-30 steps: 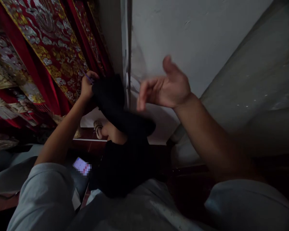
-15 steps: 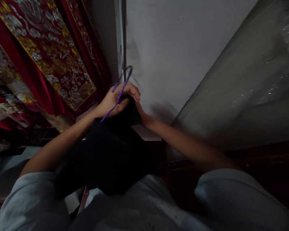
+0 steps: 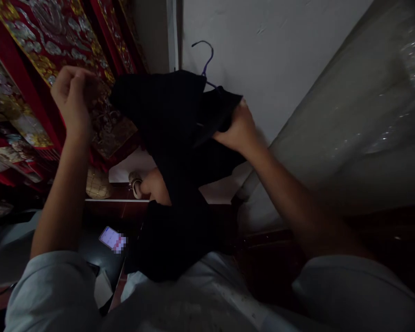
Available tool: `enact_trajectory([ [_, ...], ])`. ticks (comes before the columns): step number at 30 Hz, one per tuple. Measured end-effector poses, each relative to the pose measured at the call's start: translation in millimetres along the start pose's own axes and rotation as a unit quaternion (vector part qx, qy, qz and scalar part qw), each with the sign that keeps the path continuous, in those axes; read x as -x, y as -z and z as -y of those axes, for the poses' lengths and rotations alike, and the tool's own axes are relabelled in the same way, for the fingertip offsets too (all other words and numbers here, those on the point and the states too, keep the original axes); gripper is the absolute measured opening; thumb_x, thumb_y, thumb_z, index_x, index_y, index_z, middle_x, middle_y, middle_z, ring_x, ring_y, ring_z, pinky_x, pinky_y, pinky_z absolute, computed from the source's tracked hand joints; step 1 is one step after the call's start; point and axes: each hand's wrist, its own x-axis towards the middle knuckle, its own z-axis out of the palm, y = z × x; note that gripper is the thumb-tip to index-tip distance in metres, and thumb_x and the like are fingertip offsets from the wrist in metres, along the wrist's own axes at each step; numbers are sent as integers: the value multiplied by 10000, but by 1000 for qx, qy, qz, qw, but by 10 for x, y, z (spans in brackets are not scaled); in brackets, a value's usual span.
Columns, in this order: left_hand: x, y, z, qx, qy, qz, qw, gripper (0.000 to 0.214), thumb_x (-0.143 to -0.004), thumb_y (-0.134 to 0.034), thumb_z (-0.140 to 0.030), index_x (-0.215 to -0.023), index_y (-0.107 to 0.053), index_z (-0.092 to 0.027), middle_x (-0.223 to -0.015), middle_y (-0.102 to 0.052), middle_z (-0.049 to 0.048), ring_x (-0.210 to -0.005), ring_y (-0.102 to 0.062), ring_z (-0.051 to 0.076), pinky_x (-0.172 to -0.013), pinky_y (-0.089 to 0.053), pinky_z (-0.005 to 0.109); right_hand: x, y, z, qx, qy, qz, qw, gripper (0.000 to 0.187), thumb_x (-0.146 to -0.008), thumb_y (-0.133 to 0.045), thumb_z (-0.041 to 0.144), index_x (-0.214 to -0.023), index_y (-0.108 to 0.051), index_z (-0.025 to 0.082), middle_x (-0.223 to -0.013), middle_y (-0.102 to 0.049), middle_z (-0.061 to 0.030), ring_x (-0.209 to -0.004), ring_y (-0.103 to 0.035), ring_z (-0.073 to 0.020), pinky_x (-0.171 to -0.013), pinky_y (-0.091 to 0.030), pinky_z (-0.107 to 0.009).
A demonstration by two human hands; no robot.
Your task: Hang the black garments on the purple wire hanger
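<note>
A black garment (image 3: 173, 120) hangs spread in front of me on a thin purple hanger (image 3: 204, 72), whose hook stands free above the cloth. My right hand (image 3: 240, 129) grips the garment's right side near its upper edge, fingers partly hidden by the cloth. To the left, my left hand (image 3: 74, 97) is raised in the air, apart from the garment, with loosely bent, slightly blurred fingers and nothing visible in them. The garment's lower part falls toward my lap, its folds hard to make out in the dark.
Red embroidered hangings (image 3: 86, 78) with gold and silver fill the left. A pale wall (image 3: 256, 55) stands ahead, with plastic-covered material (image 3: 352, 129) at right. A lit phone (image 3: 111, 239) lies on a dark seat (image 3: 90, 244). A bare leg (image 3: 157, 186) shows behind the garment.
My hands have parted: the left has moved left and up off the garment, the right has moved right with it. The garment is spread wider and the hanger hook now stands upright.
</note>
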Motion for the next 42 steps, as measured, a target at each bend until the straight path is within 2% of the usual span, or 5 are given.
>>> enact_trajectory([
  [3, 351, -166, -329, -204, -95, -16, 974, 298, -1053, -426, -370, -830, -568, -234, -855, -640, 46, -858, -604, 191, -822, -466, 439, -171, 8, 73, 47, -27, 1, 999, 997, -775, -760, 611, -1575, -339, 190, -1453, -478, -195, -1415, -409, -444, -1163, -357, -671],
  [9, 1423, -835, -626, -342, -37, 538, 770, 553, -1011, -514, -316, -1541, -412, -199, -1104, -756, 110, -916, -740, 268, -790, -527, 376, -156, 87, 274, 40, 32, 63, 997, 1167, -715, -829, 589, -1643, -240, 197, -1522, -419, -193, -1438, -406, -463, -1190, -358, -649],
  [20, 2284, -1209, -429, -311, 114, 598, 730, 343, -1060, -453, -325, -1055, -738, -135, -1003, -749, 179, -991, -745, 330, -846, -574, 409, 171, 151, 474, 12, 31, -20, 999, 890, -819, -744, 554, -1560, -391, 210, -1574, -434, -169, -1515, -314, -435, -1232, -274, -670],
  [27, 2821, -1414, -585, -248, 116, 502, 820, 194, -1009, -515, -183, -961, -687, -107, -996, -704, 178, -1032, -684, 285, -994, -538, 410, 871, -502, 1004, -329, -291, -267, 858, 436, -976, -340, 515, -1102, -608, 193, -871, -665, -91, -814, -675, -223, -769, -555, -389],
  [42, 3460, -1520, -793, 76, 369, 80, 923, 612, -998, -580, -341, -1553, -361, -206, -769, -553, -18, -699, -598, 152, -700, -534, 278, 1311, -339, 1169, -402, -238, 292, 835, 228, -770, -750, 317, -919, -643, 181, -675, -635, 23, -608, -555, -123, -587, -399, -248],
])
